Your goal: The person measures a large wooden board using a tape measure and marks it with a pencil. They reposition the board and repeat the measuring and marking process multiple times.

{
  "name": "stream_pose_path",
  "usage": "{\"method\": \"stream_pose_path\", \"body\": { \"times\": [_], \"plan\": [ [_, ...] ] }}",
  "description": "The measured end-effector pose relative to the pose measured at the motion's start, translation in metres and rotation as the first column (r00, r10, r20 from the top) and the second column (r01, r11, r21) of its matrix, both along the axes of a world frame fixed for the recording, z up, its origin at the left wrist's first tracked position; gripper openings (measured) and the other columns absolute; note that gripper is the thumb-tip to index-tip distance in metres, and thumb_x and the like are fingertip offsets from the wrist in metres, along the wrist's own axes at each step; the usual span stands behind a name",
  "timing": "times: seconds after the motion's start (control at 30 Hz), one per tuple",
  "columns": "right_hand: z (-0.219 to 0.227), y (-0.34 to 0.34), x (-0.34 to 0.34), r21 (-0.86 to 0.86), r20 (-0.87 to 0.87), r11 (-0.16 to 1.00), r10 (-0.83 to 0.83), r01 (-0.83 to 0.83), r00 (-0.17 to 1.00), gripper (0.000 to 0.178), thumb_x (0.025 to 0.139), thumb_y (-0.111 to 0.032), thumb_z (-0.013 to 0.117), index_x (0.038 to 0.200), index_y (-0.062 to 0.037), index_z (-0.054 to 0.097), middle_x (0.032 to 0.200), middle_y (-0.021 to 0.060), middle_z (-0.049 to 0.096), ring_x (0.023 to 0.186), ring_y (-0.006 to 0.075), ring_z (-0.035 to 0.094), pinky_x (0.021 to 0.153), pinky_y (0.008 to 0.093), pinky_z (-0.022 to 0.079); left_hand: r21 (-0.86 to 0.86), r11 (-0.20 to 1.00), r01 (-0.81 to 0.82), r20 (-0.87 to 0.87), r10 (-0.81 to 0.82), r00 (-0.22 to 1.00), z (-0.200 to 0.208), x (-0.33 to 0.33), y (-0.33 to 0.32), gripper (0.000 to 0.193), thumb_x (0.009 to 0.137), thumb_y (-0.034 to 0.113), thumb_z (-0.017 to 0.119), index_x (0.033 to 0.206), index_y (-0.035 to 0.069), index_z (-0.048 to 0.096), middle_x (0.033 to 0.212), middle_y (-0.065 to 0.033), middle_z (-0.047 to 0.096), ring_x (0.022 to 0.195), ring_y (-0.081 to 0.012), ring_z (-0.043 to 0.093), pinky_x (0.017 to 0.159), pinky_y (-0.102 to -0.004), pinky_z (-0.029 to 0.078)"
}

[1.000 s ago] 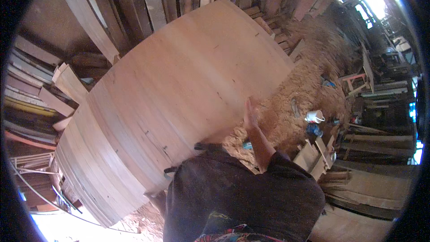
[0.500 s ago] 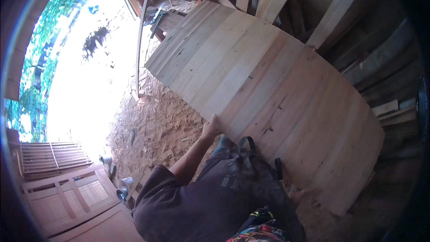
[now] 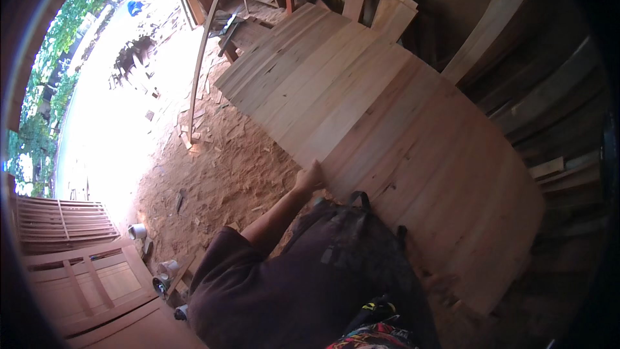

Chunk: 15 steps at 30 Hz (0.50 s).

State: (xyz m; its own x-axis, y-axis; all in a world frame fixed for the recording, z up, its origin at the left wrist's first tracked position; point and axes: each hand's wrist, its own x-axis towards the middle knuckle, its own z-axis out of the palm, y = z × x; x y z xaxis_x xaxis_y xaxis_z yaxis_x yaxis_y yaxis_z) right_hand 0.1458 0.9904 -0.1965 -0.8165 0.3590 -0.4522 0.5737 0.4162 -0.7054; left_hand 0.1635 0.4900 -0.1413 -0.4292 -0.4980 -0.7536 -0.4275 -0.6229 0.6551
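Observation:
A large wooden panel (image 3: 387,136), made of many glued strips in pale and reddish tones, stretches across the middle in front of me. My left hand (image 3: 309,177) grips its left edge, thumb on the upper face and the other fingers mostly hidden beneath. Lower right, my right hand (image 3: 442,284) is closed at the panel's near edge, dim and slightly blurred. The panel's far left end lies close to a low wooden bench (image 3: 244,40); whether it rests there I cannot tell.
Long boards (image 3: 494,22) lean along the right. Sawdust and scraps cover the ground (image 3: 219,161). A thin curved strip (image 3: 201,64) stands near the bench. At lower left are a panelled wooden door (image 3: 84,284), a slatted frame (image 3: 61,220) and a white pot (image 3: 137,231).
The view has shifted slightly, with the ground and door moving left in the picture, and it looks darker. Both hands stay at the panel's edge.

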Motion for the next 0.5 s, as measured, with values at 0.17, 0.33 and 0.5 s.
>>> {"method": "stream_pose_path", "body": {
  "times": [0.17, 0.33, 0.5],
  "plan": [
    [0.000, 0.005, 0.007, -0.011, 0.057, 0.995, 0.096, -0.096, 0.994, 0.063, 0.098, -0.057, 0.060, 0.126, -0.0011, 0.051, 0.120, 0.0114, 0.049, 0.107, 0.0263, 0.050, 0.094, 0.0410, 0.041, 0.061, 0.997, 0.049, -0.101, -0.043, 0.994, -0.008, 0.006, -0.004, 0.063, 0.099, 0.058, 0.059, 0.121, -0.001, 0.062, 0.110, -0.0159, 0.069, 0.092, -0.0318, 0.072, 0.079, -0.0449, 0.062],
    [-0.003, 0.030, 0.016, -0.006, 0.145, 0.989, 0.148, -0.148, 0.978, 0.061, 0.098, -0.056, 0.061, 0.122, -0.0003, 0.054, 0.114, 0.0108, 0.052, 0.102, 0.0255, 0.053, 0.090, 0.0405, 0.043, 0.024, 1.000, 0.009, -0.134, -0.005, 0.991, -0.003, 0.004, 0.006, 0.067, 0.096, 0.064, 0.059, 0.124, 0.003, 0.060, 0.113, -0.0139, 0.069, 0.096, -0.0305, 0.071, 0.080, -0.0450, 0.061],
    [0.007, 0.078, 0.030, 0.036, 0.253, 0.987, 0.140, -0.154, 0.957, 0.060, 0.098, -0.056, 0.062, 0.118, 0.0005, 0.058, 0.108, 0.0102, 0.056, 0.097, 0.0247, 0.055, 0.087, 0.0399, 0.045, 0.068, 0.998, 0.011, -0.146, -0.001, 0.989, -0.015, 0.014, 0.009, 0.071, 0.096, 0.065, 0.060, 0.127, 0.002, 0.058, 0.117, -0.0156, 0.067, 0.097, -0.0299, 0.070, 0.081, -0.0459, 0.059]
  ]
}}
